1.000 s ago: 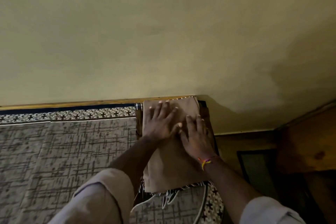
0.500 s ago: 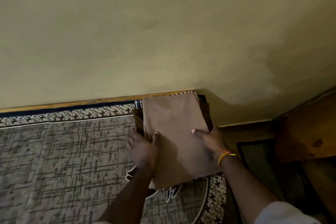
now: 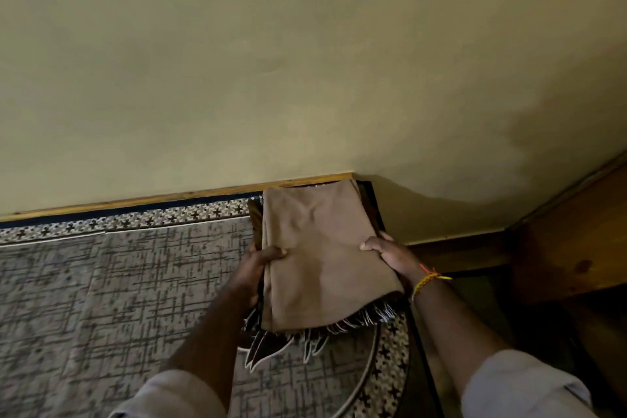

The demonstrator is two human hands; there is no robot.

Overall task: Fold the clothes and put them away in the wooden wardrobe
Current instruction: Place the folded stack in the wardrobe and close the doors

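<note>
Over the patterned rug (image 3: 101, 299) by the wall, I see left hand (image 3: 252, 273) and right hand (image 3: 390, 253) clamp the folded brown stack (image 3: 322, 254) by its 2 sides, likely to carry it level.

No legible text, label, brand, number or sign anywhere in view. Checked folded brown cloth (image 3: 322, 254), patterned grey carpet (image 3: 101, 282) and plain yellowish wall (image 3: 271, 61). Weave and pattern only.

Cloth (image 3: 325, 258) plain tan-brown, dark fringe w/ white flecks. Rug (image 3: 101, 299) grey, dark crosshatch; border white w/ black crosses. Wall (image 3: 271, 61) pale yellow-green. Wristband (image 3: 428, 278) yellow/red. Sleeves (image 3: 522, 387) grey.
</note>
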